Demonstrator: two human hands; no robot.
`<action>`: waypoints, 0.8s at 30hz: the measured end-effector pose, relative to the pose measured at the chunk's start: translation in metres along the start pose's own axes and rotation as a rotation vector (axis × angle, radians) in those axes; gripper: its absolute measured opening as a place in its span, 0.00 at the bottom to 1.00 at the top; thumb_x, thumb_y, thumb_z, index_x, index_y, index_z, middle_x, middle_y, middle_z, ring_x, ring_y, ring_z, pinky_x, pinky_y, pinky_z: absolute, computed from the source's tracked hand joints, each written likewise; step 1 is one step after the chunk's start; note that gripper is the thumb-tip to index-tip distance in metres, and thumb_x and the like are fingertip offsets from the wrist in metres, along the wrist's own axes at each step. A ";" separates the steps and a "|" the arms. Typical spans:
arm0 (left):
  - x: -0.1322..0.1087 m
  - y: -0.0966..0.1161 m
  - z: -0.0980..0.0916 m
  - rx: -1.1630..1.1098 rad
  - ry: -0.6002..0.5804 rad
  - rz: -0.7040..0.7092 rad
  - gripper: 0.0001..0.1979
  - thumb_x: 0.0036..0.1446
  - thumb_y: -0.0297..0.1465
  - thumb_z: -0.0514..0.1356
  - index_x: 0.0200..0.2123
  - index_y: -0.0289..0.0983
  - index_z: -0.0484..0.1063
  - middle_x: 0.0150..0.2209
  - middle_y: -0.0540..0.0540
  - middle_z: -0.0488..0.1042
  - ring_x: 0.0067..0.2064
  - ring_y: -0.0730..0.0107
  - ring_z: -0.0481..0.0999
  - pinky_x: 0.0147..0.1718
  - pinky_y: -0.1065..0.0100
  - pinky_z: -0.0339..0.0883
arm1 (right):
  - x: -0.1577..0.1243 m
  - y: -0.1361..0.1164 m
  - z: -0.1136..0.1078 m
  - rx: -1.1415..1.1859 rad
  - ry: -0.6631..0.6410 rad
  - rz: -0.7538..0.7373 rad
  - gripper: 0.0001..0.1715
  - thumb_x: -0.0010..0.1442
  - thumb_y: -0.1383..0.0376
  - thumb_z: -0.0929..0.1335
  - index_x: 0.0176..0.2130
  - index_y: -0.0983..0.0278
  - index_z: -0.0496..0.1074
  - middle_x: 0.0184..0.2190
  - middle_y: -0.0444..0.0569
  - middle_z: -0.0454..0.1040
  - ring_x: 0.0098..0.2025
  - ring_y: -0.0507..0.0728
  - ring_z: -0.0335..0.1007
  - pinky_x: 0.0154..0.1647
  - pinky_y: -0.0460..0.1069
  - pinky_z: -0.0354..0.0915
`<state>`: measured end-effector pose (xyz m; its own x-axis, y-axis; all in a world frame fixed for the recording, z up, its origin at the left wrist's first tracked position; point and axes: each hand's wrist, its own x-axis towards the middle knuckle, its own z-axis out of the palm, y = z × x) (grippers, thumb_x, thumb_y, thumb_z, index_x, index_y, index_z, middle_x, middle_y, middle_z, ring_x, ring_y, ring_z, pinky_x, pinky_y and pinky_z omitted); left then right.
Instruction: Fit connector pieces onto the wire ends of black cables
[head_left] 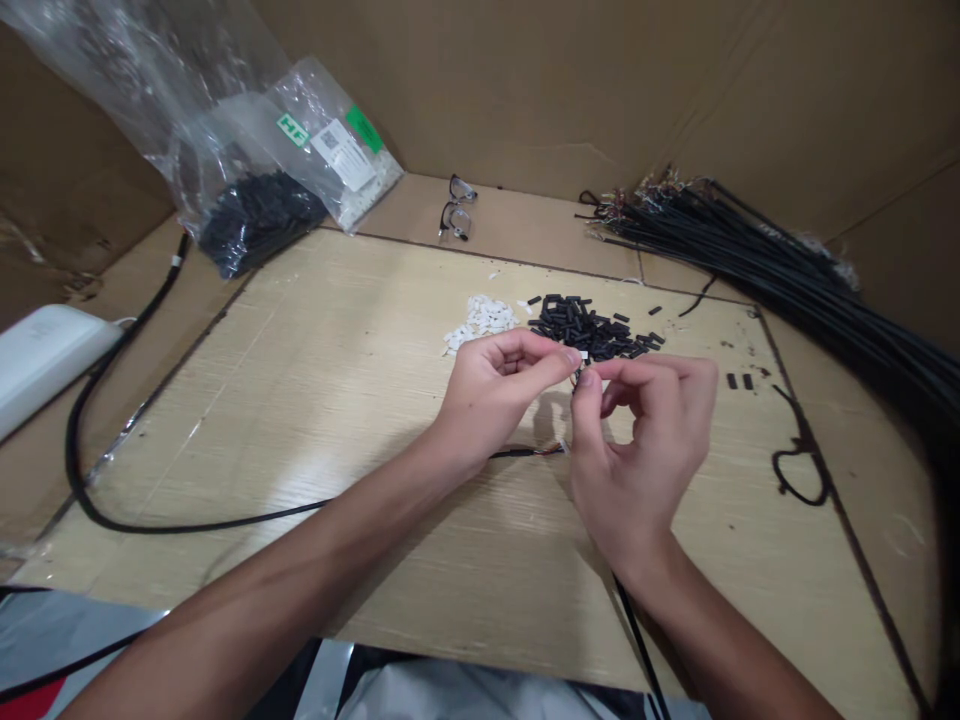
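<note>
My left hand (499,390) pinches a small white connector (583,356) between thumb and forefinger. Close against it, my right hand (645,430) pinches the thin coloured wires (576,376) at the connector. A black cable (634,640) runs from under my right hand to the table's front edge. Below my hands, another black cable (514,453) lies on the board with bared wires and a white connector at its end. Just behind my fingers are a pile of white connectors (487,318) and a pile of short black tubes (577,325).
Plastic bags (337,150) of black and white parts stand at the back left. Glasses (455,220) lie at the back. A thick bundle of black cables (787,260) fills the right side. A white device (52,360) sits at the left, beside a curved black cable.
</note>
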<state>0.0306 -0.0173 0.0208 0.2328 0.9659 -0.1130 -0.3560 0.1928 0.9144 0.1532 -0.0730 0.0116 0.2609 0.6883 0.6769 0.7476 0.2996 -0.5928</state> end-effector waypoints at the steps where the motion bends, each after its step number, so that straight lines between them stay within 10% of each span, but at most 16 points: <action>1: 0.000 0.000 0.000 0.003 0.002 0.003 0.06 0.53 0.32 0.77 0.29 0.39 0.85 0.34 0.46 0.85 0.37 0.69 0.80 0.43 0.65 0.75 | 0.000 0.000 0.000 -0.007 0.004 -0.012 0.07 0.72 0.71 0.70 0.41 0.59 0.72 0.40 0.47 0.66 0.36 0.55 0.65 0.37 0.52 0.72; 24: 0.000 0.000 0.003 0.039 0.055 0.009 0.11 0.46 0.33 0.80 0.25 0.38 0.83 0.32 0.47 0.83 0.33 0.72 0.74 0.35 0.68 0.69 | 0.000 -0.001 0.001 -0.056 0.019 -0.046 0.08 0.72 0.72 0.69 0.41 0.59 0.71 0.38 0.47 0.65 0.37 0.57 0.65 0.34 0.51 0.70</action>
<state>0.0330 -0.0180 0.0216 0.1791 0.9759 -0.1247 -0.3223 0.1780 0.9298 0.1516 -0.0725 0.0115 0.2362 0.6621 0.7112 0.7919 0.2930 -0.5357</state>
